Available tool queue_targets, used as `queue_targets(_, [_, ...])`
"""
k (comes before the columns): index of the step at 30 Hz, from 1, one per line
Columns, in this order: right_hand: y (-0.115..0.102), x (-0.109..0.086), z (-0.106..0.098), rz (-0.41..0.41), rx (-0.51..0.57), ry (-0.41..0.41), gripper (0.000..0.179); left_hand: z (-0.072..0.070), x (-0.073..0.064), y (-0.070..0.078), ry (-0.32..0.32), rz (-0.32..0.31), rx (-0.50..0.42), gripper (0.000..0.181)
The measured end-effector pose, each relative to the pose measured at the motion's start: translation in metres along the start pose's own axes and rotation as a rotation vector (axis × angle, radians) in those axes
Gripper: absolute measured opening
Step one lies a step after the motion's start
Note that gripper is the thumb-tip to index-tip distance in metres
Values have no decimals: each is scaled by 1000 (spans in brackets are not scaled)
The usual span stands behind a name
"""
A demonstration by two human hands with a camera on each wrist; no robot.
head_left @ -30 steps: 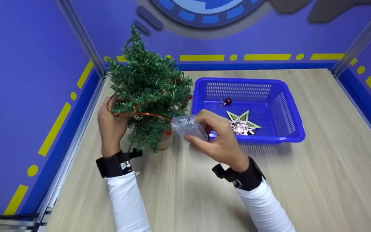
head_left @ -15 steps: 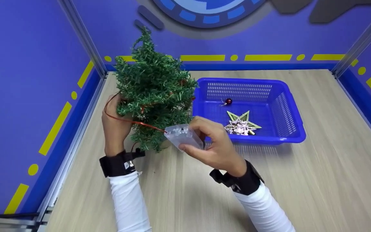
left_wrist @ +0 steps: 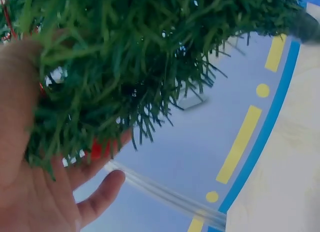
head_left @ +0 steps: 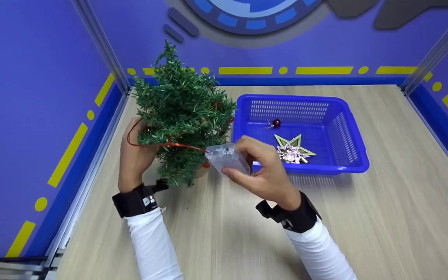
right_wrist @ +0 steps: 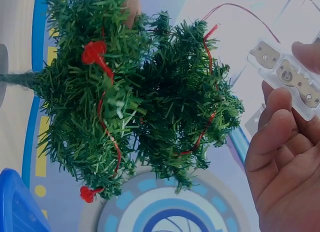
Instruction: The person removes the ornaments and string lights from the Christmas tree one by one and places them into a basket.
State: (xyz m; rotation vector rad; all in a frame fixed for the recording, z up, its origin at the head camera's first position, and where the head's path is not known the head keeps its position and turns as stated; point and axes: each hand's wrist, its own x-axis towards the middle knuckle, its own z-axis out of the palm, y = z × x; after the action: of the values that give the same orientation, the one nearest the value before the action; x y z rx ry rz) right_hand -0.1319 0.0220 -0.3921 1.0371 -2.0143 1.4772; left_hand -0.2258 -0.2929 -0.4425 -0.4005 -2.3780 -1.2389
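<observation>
A small artificial Christmas tree (head_left: 181, 105) stands at the left in the head view, its base mostly hidden. My left hand (head_left: 136, 159) grips its left side, fingertips buried among the branches; in the left wrist view the hand (left_wrist: 45, 192) lies around a branch, with a bit of red by the fingers. Thumb and fingers of my right hand (head_left: 265, 171) pinch a clear plastic battery box (head_left: 228, 157). From this box a red wire (head_left: 177, 144) loops to the tree. Red ornaments (right_wrist: 95, 52) on the wire show among the branches in the right wrist view.
A blue plastic basket (head_left: 354, 155) stands right of the tree. Inside lie a red bauble (head_left: 276, 123), a gold-edged star (head_left: 294, 142) and a shiny pink ornament cluster (head_left: 291, 154). Blue panels (head_left: 68, 77) wall the table (head_left: 395, 217) at the left, back and right.
The tree leaned right with my left hand, then came partway back left. The battery box dipped toward the lower left and rose back, still held in my right hand.
</observation>
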Motion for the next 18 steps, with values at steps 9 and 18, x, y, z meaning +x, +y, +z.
queue_targets(9, [3, 1, -2, 5, -9, 11, 23, -31, -14, 3, -180, -44, -111, 48])
queue_targets(18, [2, 1, -8, 1, 10, 53, 21, -36, -14, 9, -5, -89, -75, 30])
